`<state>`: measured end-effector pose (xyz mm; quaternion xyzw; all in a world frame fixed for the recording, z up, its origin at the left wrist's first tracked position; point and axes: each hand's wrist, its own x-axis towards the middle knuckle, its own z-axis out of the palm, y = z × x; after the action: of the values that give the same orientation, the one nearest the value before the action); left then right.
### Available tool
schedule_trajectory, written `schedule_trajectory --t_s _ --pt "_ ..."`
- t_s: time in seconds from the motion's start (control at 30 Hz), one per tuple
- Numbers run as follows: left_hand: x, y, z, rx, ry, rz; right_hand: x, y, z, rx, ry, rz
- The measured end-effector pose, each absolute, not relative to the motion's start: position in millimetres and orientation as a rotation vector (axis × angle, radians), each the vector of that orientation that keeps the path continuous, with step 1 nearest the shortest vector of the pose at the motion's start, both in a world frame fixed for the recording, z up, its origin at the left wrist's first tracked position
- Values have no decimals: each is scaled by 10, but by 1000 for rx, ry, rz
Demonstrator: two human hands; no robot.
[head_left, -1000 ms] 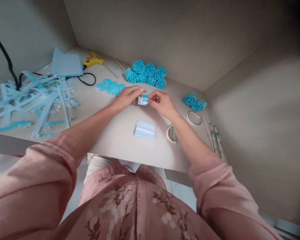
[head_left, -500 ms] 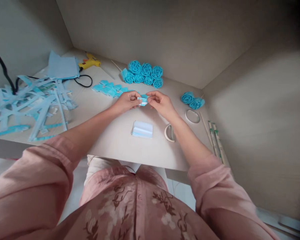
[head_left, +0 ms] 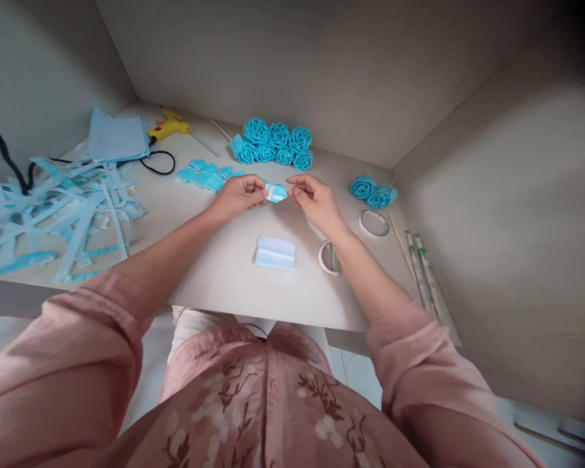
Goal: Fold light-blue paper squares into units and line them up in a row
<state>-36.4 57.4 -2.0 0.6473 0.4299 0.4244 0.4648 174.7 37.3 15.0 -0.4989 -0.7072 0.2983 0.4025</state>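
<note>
My left hand (head_left: 244, 194) pinches a small folded light-blue petal (head_left: 275, 192) with a white strip across it, held above the table. Just to its right is my right hand (head_left: 314, 200), a small gap away from the petal. Its thumb is pressed near the bent fingers, while the index finger reaches out above; what is between them, if anything, is too small to make out. Several folded blue petals (head_left: 202, 175) lie behind my left hand. In front of both hands rests a pale-blue rectangular stack (head_left: 274, 252). A tape roll (head_left: 323, 260) lies beside my right forearm.
Blue flower heads (head_left: 277, 134) stand at the back, and more blue flowers (head_left: 373, 190) at the right near another tape roll (head_left: 361, 224). Sticks (head_left: 419, 270) lie along the right edge. Blue scraps (head_left: 78, 208), blue sheets (head_left: 117, 135) and a yellow glue gun (head_left: 173, 127) occupy the left.
My right hand has come away from the petal, leaving a gap. The petal remains in my left hand, now turned with its white strip showing. The view has shifted slightly.
</note>
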Motion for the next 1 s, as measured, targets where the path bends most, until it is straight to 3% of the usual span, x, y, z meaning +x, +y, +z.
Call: schedule_trajectory --t_s 0.2,0.43,0.83,1.0 --pt "-482 699 -101 2281 1380 1161 1868 -42 300 -1312 -2073 582" --pt "-436 603 -95 2695 1415 662 1931 -282 274 -1277 -2210 537" --pt "-457 613 -136 2652 1538 574 1840 -240 292 -1455 -2504 399" --pt "-425 571 -108 2564 1470 781 1720 -259 278 -1547 -2568 417"
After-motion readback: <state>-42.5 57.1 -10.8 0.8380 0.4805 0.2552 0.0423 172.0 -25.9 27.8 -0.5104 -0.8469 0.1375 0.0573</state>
